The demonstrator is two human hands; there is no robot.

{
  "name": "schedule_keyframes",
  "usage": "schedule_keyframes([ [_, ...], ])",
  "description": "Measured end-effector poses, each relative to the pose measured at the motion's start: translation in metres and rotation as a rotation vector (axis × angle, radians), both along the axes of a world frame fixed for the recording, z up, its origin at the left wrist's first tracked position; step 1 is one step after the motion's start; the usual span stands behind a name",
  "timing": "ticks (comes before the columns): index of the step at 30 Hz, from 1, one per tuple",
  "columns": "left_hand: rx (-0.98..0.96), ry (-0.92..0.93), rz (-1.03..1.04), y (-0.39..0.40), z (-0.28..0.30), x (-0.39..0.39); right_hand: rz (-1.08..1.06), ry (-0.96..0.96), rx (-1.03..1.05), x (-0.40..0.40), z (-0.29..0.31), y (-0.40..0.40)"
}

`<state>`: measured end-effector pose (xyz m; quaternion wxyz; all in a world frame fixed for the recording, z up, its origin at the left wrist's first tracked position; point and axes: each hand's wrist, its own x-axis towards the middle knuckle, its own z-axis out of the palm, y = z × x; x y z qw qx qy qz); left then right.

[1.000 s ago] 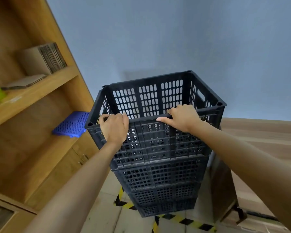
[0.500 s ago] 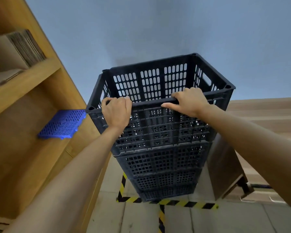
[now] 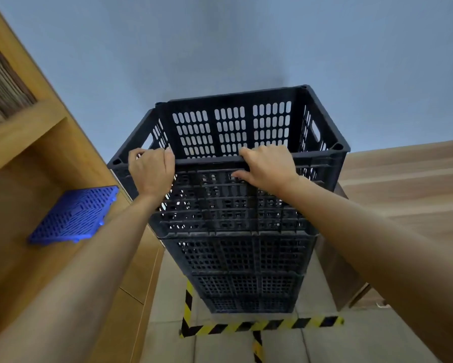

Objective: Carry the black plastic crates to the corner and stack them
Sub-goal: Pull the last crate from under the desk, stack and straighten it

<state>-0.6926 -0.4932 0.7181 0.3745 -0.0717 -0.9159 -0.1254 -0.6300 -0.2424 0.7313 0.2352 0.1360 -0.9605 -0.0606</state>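
A tall stack of black perforated plastic crates (image 3: 243,260) stands in the corner of the room, inside a floor area marked with yellow-black tape. The top crate (image 3: 230,127) sits squarely on the stack and is empty. My left hand (image 3: 152,171) grips the near rim of the top crate at its left end, fingers curled over the edge. My right hand (image 3: 267,166) grips the same rim right of centre, thumb pressed on the outer wall.
A wooden shelf unit (image 3: 36,163) stands close on the left, with a blue plastic grid panel (image 3: 74,216) on its lower shelf and cardboard on the upper one. A wooden board (image 3: 343,279) leans right of the stack. Yellow-black tape (image 3: 262,324) marks the floor.
The view has tilted down and drawn closer, so the stack's base and the floor tape show more. Both hands stay on the top crate's near rim.
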Motion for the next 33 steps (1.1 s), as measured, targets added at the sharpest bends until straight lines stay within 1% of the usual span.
schedule_keyframes([
  [4, -0.007, -0.018, -0.016, -0.009, 0.000, -0.014, 0.037, 0.011, -0.011, -0.008, 0.004, -0.008],
  [7, 0.031, -0.048, -0.003, -0.004, 0.002, -0.013, 0.039, 0.027, 0.017, -0.015, 0.006, -0.002],
  [11, 0.028, -0.076, 0.022, 0.011, 0.001, -0.003, 0.064, 0.022, 0.056, -0.023, 0.007, 0.018],
  [14, 0.040, -0.083, -0.013, 0.027, 0.003, 0.003, 0.082, 0.033, 0.069, -0.032, 0.008, 0.038],
  [16, 0.022, -0.071, -0.024, 0.039, 0.003, 0.004, 0.096, 0.023, 0.071, -0.043, 0.008, 0.051],
  [21, 0.016, -0.110, 0.012, 0.069, 0.002, -0.004, 0.179, 0.009, 0.051, -0.071, 0.008, 0.081],
  [26, -0.021, -0.098, 0.037, 0.084, 0.002, -0.011, 0.235, 0.058, 0.062, -0.090, 0.006, 0.100],
  [30, -0.038, -0.131, 0.047, 0.101, 0.005, -0.015, 0.218, 0.028, 0.076, -0.106, 0.009, 0.116],
  [33, -0.084, -0.114, 0.029, 0.117, 0.004, -0.013, 0.230, 0.021, 0.037, -0.115, 0.012, 0.132],
])
